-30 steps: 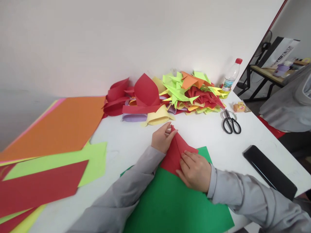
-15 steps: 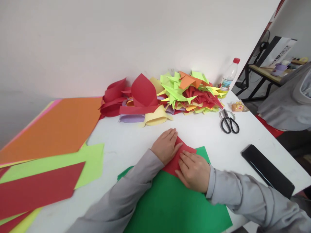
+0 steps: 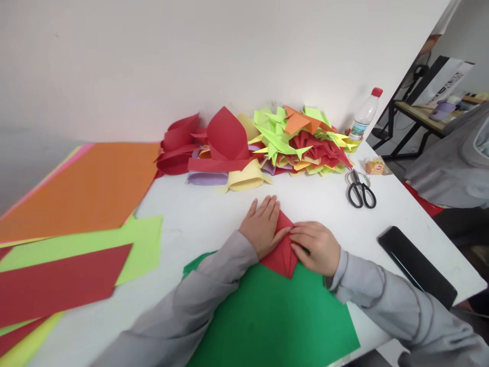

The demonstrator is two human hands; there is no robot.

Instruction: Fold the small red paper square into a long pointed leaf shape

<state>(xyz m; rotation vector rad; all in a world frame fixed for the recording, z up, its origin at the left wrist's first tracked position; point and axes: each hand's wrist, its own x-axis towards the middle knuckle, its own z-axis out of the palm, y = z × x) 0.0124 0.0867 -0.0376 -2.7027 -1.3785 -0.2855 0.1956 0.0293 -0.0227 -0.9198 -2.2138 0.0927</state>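
Observation:
A piece of red paper (image 3: 280,259) with folded flaps lies partly over a large green sheet (image 3: 275,321) in front of me. My left hand (image 3: 262,227) rests flat on its left side, fingers stretched out and pointing away from me. At its right edge, my right hand (image 3: 316,247) pinches a flap between thumb and fingers. Creases run down to the paper's lower point. Part of the red paper is hidden under both hands.
Folded paper shapes (image 3: 225,137) are piled along the wall. Coloured sheets (image 3: 87,188) lie at the left. On the right are black-handled scissors (image 3: 361,195), a plastic bottle (image 3: 362,120), a small wrapped snack (image 3: 375,166) and a black flat object (image 3: 416,267).
The right flap of the red paper has been folded inward, leaving a narrower shape with a lower point. My right hand has gone from lying on the paper to pinching its right edge.

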